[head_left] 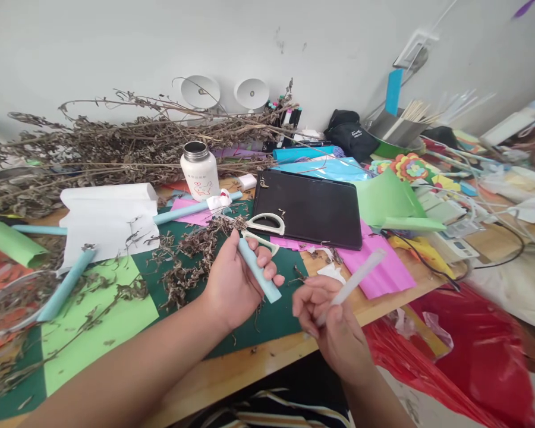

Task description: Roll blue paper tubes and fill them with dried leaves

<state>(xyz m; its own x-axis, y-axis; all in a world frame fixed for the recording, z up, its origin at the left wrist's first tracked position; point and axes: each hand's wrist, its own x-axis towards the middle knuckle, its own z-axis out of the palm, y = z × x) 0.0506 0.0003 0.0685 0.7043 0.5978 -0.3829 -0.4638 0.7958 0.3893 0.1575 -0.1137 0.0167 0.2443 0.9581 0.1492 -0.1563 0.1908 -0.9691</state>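
My left hand (pixel 238 279) is closed around a light blue paper tube (pixel 259 270). Dried brown leaves show at the tube's upper end. In my right hand (pixel 334 321), the fingers grip a translucent white stick (pixel 361 276) that points up and to the right. A gap separates the two hands. Just beyond the left hand lie scissors with pale handles (pixel 266 224). A heap of dried leaves (pixel 187 261) is spread on the green cutting mat (pixel 245 330) beside that hand. Another blue paper tube (pixel 69 284) rests at the left.
A white bottle without a lid (pixel 200 172) stands behind the hands. Bundles of dried stems (pixel 129 139) line the wall. A black tablet-like slab (pixel 310 208) lies by pink paper (pixel 378 270). Cables and a yellow tool (pixel 423 254) are at right, above a red plastic bag (pixel 477 356).
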